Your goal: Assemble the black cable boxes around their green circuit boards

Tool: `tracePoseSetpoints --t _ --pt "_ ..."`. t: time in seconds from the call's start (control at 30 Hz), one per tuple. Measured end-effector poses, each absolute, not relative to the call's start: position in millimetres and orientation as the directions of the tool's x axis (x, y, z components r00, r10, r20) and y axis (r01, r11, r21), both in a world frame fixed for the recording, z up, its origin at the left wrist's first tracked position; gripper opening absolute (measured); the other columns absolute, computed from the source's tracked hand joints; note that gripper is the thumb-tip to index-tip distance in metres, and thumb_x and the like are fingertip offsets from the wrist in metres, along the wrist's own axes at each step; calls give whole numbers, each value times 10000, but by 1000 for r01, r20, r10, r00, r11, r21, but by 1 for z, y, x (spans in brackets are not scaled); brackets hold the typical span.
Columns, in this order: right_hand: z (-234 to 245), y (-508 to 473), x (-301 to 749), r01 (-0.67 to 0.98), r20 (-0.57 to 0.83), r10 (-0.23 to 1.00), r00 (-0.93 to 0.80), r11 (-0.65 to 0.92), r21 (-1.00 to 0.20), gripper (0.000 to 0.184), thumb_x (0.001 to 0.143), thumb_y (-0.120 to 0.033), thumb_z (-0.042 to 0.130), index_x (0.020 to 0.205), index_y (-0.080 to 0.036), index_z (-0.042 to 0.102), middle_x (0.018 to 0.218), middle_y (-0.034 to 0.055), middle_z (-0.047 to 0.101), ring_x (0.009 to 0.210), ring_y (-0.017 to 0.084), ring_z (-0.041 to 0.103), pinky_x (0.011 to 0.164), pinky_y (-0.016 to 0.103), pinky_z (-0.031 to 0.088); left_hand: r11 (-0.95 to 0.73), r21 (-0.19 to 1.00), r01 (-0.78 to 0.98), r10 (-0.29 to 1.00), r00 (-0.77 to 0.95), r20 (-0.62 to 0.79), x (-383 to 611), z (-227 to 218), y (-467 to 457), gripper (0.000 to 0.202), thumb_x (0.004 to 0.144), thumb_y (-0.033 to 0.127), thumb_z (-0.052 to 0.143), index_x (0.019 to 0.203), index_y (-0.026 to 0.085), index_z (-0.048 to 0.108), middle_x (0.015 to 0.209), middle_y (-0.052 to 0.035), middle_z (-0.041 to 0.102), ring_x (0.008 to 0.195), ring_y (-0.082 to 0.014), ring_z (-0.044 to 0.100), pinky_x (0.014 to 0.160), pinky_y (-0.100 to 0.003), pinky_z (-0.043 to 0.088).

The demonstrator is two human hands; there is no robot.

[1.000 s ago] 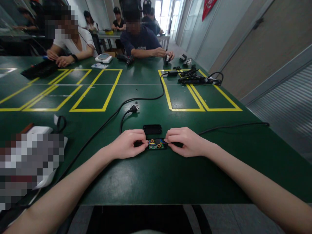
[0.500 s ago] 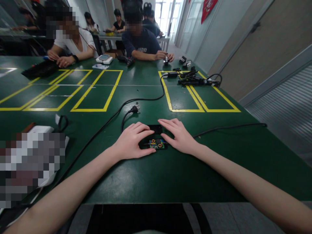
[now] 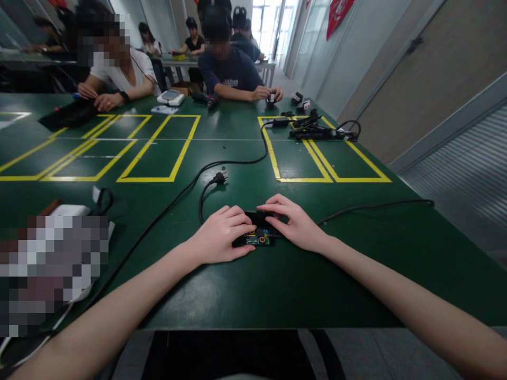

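While set low on the bench [image 3: 253, 295] near its front edge, pinching a black cover [image 3: 259, 216] from both ends: left grip [image 3: 219, 235] closed on the left end, right grip [image 3: 295, 227] on the right. Held just over a green board [image 3: 259, 240], touching or not cannot tell. Thumbs low beside the board. Plug [image 3: 217, 179] lying just beyond; cord [image 3: 376, 206] trailing off right.

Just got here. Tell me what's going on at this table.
A person at the green table works on an opened power adapter, its circuit board lying exposed. The right hand pinches a black cover just above the board; the left hand rests its fingers on the cover's other end. The plug lies loose beyond them. Other people work at the far side.
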State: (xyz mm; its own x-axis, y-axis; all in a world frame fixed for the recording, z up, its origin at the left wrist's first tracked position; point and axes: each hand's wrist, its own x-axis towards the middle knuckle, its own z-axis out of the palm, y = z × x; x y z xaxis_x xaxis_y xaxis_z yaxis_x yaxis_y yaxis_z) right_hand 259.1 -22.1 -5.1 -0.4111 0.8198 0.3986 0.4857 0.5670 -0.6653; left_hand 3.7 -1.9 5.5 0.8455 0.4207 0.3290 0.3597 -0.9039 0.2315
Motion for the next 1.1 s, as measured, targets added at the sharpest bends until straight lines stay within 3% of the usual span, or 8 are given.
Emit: tracePoseSetpoints --t 0.17,0.3,0.43,0.53,0.7,0.8,0.97,1.1 --pt "-3 -23 260 428 391 848 -359 522 -738 201 940 -192 613 1067 -216 766 1084 83 717 966 199 715 733 300 629 -891 181 417 454 804 384 2 6 -4 321 893 412 760 1118 188 720 1192 -130 637 1058 -284 607 917 -432 523" --pt "1 -27 261 408 378 851 -364 510 -757 205 912 -178 625 1065 -197 760 1034 66 793 911 195 756 785 320 649 -853 311 418 518 747 418 1 4 -4 585 805 386 846 1292 194 583 1323 -146 597 1184 -312 603 1007 -456 531" --pt "3 -31 261 389 407 831 -379 542 -745 192 894 -162 636 1044 -181 754 988 63 804 859 187 769 762 302 654 -807 439 395 558 754 347 -1 2 -2 802 804 369 861 1471 212 444 1361 -146 639 1229 -310 640 1062 -469 529" --pt "4 -33 260 349 425 802 -419 575 -740 195 886 -147 640 1051 -182 737 993 65 799 873 184 770 772 295 651 -770 503 392 576 766 285 -2 0 -2 762 818 364 850 1463 222 470 1300 -119 696 1162 -298 686 1035 -467 549" --pt "5 -33 261 293 441 759 -479 612 -734 162 867 -134 649 1014 -193 683 1063 81 752 952 192 745 810 314 637 -722 601 344 604 737 304 -2 -1 -3 793 805 311 854 1482 245 447 1298 -89 697 1146 -256 699 1029 -410 563" --pt "7 -32 263 306 443 722 -532 652 -694 173 841 -115 665 992 -199 653 1068 85 726 958 198 722 833 337 620 -728 598 336 593 746 302 -1 2 -4 710 802 283 856 1418 229 506 1237 -74 700 1083 -238 706 979 -378 575" --pt "8 -31 264 285 443 655 -613 706 -648 178 827 -78 672 927 -205 595 1098 96 691 984 197 705 876 359 588 -755 586 294 549 772 320 0 5 -4 391 826 247 836 1160 206 637 1161 -69 683 1045 -223 696 901 -334 577" --pt "8 -31 266 256 448 616 -648 730 -633 198 830 -90 702 893 -210 557 1110 101 662 1002 195 691 861 347 582 -805 531 265 502 780 373 -1 4 -3 354 830 231 834 1132 194 653 1160 -79 689 1047 -226 695 903 -342 572"
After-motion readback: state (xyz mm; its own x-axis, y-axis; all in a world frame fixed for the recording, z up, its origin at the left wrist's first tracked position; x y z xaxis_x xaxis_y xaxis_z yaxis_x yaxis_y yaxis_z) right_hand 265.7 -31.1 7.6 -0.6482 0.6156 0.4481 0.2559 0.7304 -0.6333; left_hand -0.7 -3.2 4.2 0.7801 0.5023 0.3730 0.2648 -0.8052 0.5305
